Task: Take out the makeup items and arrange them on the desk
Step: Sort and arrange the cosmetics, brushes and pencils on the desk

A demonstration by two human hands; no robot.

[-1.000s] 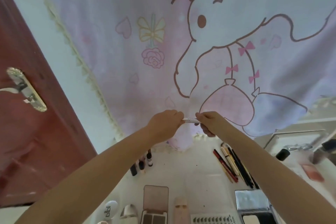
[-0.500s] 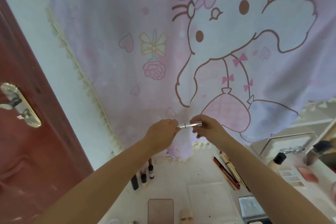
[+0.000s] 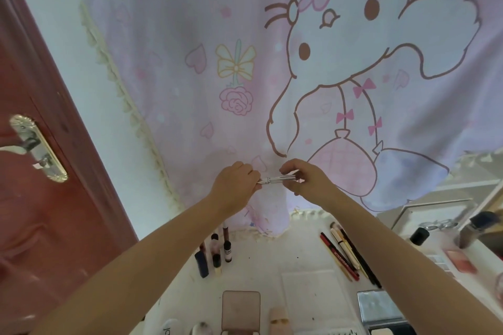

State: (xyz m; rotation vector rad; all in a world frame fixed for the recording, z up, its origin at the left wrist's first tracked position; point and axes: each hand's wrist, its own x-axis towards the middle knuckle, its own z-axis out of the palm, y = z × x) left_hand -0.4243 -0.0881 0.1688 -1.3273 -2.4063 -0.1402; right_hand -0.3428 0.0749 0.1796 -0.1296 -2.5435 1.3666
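Note:
Both hands are raised above the white desk (image 3: 304, 288), in front of a pink cartoon curtain. My left hand (image 3: 234, 183) pinches the left end of a thin silver makeup stick (image 3: 277, 179). My right hand (image 3: 304, 179) pinches its right end. The stick lies nearly level between them. On the desk below lie several small bottles and tubes (image 3: 215, 253) at the left, several pencils and pens (image 3: 345, 253) at the right, a brown compact (image 3: 241, 310) and a grey palette (image 3: 378, 307) near the front.
A red door (image 3: 40, 198) with a metal handle plate (image 3: 38, 148) stands at the left. The pink curtain (image 3: 272, 76) hangs down to the desk's back edge. A mirror frame (image 3: 435, 209), a black-capped bottle (image 3: 419, 236) and a blush palette (image 3: 460, 261) sit at the right.
The view has tilted upward, showing less of the desk's front. Both hands stay on the stick; they have drawn slightly apart and more of the silver stick shows between them.

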